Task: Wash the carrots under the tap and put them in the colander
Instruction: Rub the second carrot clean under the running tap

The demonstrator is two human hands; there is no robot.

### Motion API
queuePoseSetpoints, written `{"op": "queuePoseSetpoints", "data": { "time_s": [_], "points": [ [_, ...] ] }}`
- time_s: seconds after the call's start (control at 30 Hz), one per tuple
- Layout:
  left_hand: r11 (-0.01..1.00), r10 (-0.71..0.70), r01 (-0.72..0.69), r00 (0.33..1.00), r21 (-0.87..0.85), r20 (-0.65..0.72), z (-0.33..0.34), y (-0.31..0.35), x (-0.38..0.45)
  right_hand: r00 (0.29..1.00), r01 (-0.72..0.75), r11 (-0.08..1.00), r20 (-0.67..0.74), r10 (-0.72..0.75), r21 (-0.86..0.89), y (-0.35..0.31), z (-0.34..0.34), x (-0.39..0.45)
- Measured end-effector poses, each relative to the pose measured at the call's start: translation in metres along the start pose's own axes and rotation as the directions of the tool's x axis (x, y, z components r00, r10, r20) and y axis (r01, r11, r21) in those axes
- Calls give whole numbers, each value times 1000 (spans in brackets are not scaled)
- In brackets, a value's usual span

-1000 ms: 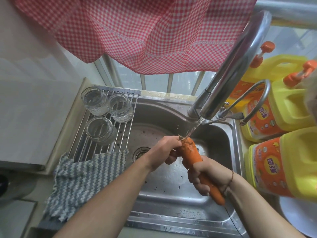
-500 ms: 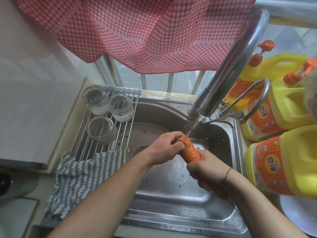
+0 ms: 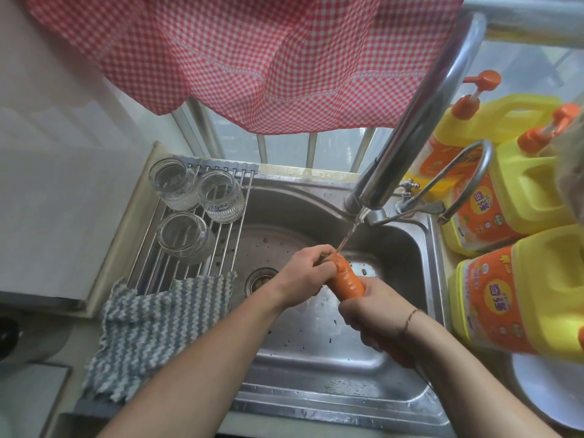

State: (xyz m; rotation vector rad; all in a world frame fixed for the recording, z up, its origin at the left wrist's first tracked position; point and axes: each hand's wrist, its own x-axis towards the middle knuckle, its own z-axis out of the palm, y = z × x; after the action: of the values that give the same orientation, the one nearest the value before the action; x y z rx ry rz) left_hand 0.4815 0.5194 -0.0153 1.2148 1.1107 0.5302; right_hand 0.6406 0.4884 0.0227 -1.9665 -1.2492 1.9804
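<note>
1. Hands first, since they are closest to me. My right hand (image 3: 376, 314) is wrapped tight round the thin end of the carrot (image 3: 349, 282). A second ago more of the carrot showed below that hand. Now the hand has slid along it and hides most of it.
2. My left hand (image 3: 308, 273) grips the fat top end of the carrot. It has moved up over the top, right where the water lands, so I think I am rubbing dirt off there.
3. Carrot next: it is up in the air over the sink (image 3: 316, 358), tilted, fat end up. It has dropped a bit lower in the sink than before.
4. Water (image 3: 350, 230) runs from the tap (image 3: 410, 128) in a thin line and hits the top of the carrot.
5. Beside the sink, a striped cloth (image 3: 151, 327) and three glasses (image 3: 186, 237) sit on a rack (image 3: 221, 248). Yellow soap bottles (image 3: 521, 295) stand on the counter at my right.
6. Washing is not done yet, I think. I cannot see any colander, so the carrot has some way to go.
</note>
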Motion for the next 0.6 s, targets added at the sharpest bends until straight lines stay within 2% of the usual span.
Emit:
{"op": "queuePoseSetpoints", "data": {
  "time_s": [0.17, 0.37, 0.6],
  "points": [
    [992, -19, 21, 1000, -126, 20, 0, -2, -3, 1000, 3, 1000, -6, -4, -30, -3, 0, 2],
    [994, -29, 30, 1000, -102, 9, -1, -7, -2, 1000, -18, 998, -7, 18, -53, -5, -1, 2],
    [979, -63, 80, 993, -188, 95, -5, -10, -4, 997, -53, 998, 59, 52, 15, 1, -2, 2]
  ]
}}
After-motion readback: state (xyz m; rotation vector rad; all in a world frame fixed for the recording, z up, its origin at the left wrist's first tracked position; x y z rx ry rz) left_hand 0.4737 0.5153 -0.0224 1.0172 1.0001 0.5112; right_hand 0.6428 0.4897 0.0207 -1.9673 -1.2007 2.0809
